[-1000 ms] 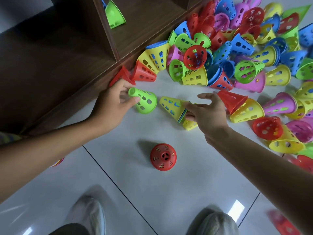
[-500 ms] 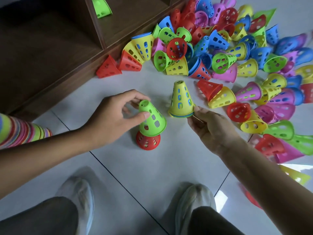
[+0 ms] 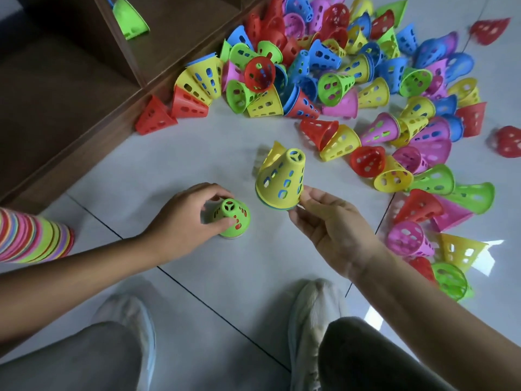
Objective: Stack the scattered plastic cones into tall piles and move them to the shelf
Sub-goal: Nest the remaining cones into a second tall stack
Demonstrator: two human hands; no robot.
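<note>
My left hand [image 3: 186, 221] grips a green cone [image 3: 232, 217] that sits upright on the floor over a red cone, whose colour shows through the green one's holes. Just to the right, my right hand [image 3: 329, 221] pinches the bottom rim of a small nested stack topped by a yellow cone [image 3: 283, 176], held above the floor, with a blue cone visible inside. A large scatter of red, yellow, green, blue and pink cones [image 3: 366, 94] covers the floor beyond. The dark wooden shelf [image 3: 70, 88] stands at the upper left.
A tall multicoloured pile of cones [image 3: 33, 239] lies at the left edge. One green cone [image 3: 131, 16] sits in a shelf compartment. My two shoes [image 3: 313, 314] and knees fill the bottom. A grey tiled floor [image 3: 197, 153] lies between shelf and hands.
My left hand has lowered the green cone fully over the red one. My right hand has lifted the yellow-topped stack off the floor and brought it closer.
</note>
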